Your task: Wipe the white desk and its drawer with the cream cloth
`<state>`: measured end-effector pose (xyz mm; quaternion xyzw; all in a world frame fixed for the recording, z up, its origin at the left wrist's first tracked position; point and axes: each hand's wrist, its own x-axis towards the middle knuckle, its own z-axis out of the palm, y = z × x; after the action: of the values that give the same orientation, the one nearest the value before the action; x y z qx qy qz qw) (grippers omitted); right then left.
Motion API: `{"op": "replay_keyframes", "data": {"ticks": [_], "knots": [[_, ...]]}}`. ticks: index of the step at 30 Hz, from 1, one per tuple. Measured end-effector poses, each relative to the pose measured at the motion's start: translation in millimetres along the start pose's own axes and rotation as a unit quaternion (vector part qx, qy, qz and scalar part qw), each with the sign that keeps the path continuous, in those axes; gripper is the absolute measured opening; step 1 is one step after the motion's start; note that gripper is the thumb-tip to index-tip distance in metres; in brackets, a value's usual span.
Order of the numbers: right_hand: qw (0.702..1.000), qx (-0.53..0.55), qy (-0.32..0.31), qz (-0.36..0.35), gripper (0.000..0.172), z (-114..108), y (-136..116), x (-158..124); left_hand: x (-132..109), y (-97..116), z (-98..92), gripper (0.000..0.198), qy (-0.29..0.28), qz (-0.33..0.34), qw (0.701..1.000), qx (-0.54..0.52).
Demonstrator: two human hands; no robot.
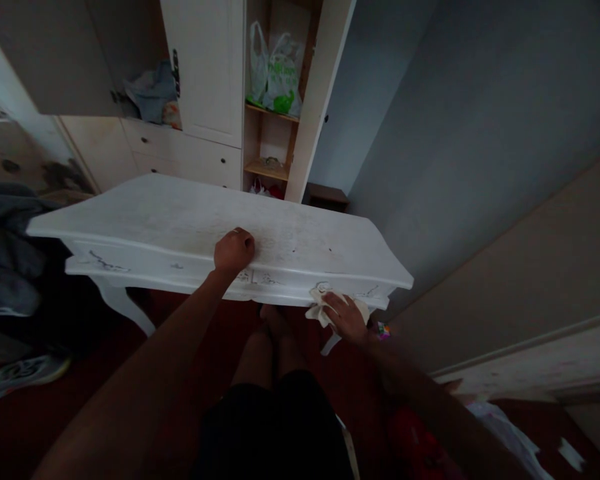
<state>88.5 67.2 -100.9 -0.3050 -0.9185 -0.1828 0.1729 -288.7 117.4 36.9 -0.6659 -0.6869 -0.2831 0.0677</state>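
A white table (180, 207) with a curved front and dark carved-looking marks stands before me. My left hand (235, 249) is closed in a fist and rests on the tabletop near its front edge; nothing shows in it. At the right end of the table's front, my right hand (347, 318) holds a cream cloth (320, 312) against the drawer face. Part of the cloth spreads out past the fingers and hangs below the edge. Grey smudges and a few dark specks mark the tabletop near my left hand.
Behind the table is a white wardrobe (213, 73) with open doors and plastic bags (283, 77) on a shelf. Dark clothing (5, 247) lies at the left, above a shoe (23, 377). A grey wall (480, 127) rises on the right. The floor (175, 400) is dark red.
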Motion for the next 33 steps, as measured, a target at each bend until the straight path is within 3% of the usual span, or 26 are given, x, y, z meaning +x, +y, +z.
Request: {"op": "replay_keyframes", "data": {"ticks": [5, 10, 17, 22, 26, 33], "knots": [[0.997, -0.049, -0.026, 0.058, 0.035, -27, 40, -51, 1, 1, 0.4, 0.031, 0.007, -0.002, 1.0, 0.003], [0.986, -0.074, -0.026, 0.149, 0.037, -49, 53, -64, 1, 3, -0.6, 0.033, -0.002, -0.006, 1.0, 0.005], [0.945, -0.067, 0.105, 0.303, 0.035, -57, 49, -61, 1, 4, -1.4, 0.033, -0.005, -0.009, 1.0, 0.014], [0.92, 0.005, 0.165, 0.355, 0.037, -57, 40, -68, 1, 7, -1.9, 0.034, -0.001, -0.016, 1.0, 0.015], [0.925, 0.067, 0.198, 0.317, 0.031, -58, 20, -48, 1, 6, -0.1, 0.035, 0.001, -0.012, 1.0, 0.02], [0.916, 0.157, 0.239, 0.281, 0.027, -42, -28, 29, 0, 4, 2.2, 0.033, 0.007, -0.009, 1.0, 0.01]]}}
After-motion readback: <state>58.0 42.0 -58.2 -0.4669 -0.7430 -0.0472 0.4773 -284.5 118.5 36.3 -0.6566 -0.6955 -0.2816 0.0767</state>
